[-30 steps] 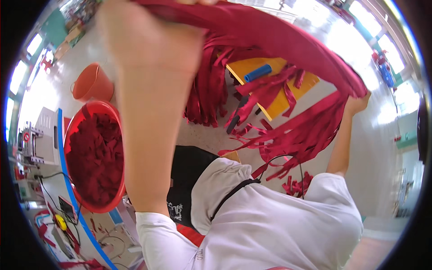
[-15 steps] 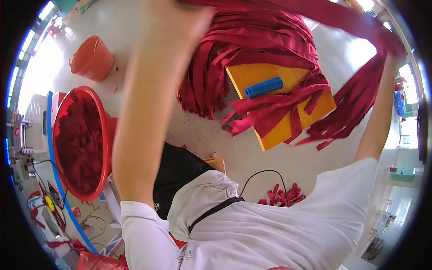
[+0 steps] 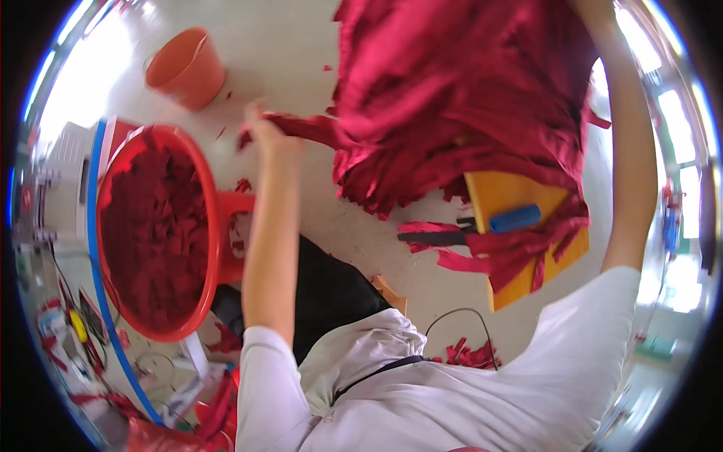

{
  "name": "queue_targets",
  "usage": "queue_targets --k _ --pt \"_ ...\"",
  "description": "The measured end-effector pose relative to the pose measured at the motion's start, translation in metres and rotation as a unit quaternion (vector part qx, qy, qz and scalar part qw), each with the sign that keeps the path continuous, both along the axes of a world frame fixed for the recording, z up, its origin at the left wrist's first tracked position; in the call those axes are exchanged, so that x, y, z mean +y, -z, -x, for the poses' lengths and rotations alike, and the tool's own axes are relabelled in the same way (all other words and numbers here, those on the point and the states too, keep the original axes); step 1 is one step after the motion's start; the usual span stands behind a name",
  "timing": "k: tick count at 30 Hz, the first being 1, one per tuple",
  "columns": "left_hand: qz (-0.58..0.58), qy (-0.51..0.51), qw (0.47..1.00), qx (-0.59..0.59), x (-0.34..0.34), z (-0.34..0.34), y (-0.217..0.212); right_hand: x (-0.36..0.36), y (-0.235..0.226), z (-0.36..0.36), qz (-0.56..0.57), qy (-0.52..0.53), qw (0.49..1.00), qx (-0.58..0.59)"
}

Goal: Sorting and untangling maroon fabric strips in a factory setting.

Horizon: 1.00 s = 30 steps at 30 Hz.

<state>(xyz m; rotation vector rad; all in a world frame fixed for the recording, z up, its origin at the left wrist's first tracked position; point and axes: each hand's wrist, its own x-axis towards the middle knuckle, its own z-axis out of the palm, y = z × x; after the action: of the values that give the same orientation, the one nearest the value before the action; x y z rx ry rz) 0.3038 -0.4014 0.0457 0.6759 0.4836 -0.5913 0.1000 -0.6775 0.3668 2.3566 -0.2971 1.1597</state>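
A large heap of dark red fabric strips (image 3: 459, 98) hangs over a yellow wooden board (image 3: 557, 264) in front of me. My left hand (image 3: 265, 129), blurred, is to the left of the heap, closed on a red fabric strip (image 3: 309, 129) that runs across to it. My right hand (image 3: 599, 13) reaches to the heap's far right edge. It is cut off by the top of the picture, so its fingers are hidden. On the board lies a blue cylinder (image 3: 515, 218), with loose strip ends and a dark flat piece (image 3: 433, 238) beside it.
To my left, a big red tub (image 3: 213, 248) holds many red fabric scraps. An orange bucket (image 3: 188, 71) stands farther off. More red scraps (image 3: 471, 354) and a thin black cable (image 3: 482, 322) lie on the floor near me. A blue-edged table (image 3: 96, 218) borders the left side.
My left hand has come down and left with a strip. My right hand has moved from the far right up to the heap's far edge. Fabric raised overhead is now spread over the heap.
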Motion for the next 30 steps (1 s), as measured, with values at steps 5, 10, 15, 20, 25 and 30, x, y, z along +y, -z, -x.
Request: queue_targets --k 5,10,15,20,25,30 --pt "0.046 -0.023 0.993 0.109 -0.016 -0.010 0.103 -0.008 0.020 -0.031 0.033 0.188 0.959 0.211" --pt "0.135 -0.263 0.938 0.182 0.024 -0.092 0.136 -0.006 0.056 -0.087 0.003 0.013 0.987 0.163" --pt "-0.121 -0.130 0.962 0.209 0.059 -0.054 0.199 0.033 0.191 -0.148 -0.026 0.031 0.883 0.468" --pt "-0.211 -0.002 0.962 0.175 0.087 0.045 0.285 0.038 0.277 -0.142 -0.025 -0.026 0.756 0.653" --pt "-0.198 0.027 0.980 -0.013 0.089 0.025 0.247 0.033 0.282 -0.139 -0.032 -0.022 0.770 0.637" --pt "-0.187 0.053 0.974 0.119 0.108 0.029 0.261 0.035 0.288 -0.142 -0.028 -0.037 0.774 0.631"
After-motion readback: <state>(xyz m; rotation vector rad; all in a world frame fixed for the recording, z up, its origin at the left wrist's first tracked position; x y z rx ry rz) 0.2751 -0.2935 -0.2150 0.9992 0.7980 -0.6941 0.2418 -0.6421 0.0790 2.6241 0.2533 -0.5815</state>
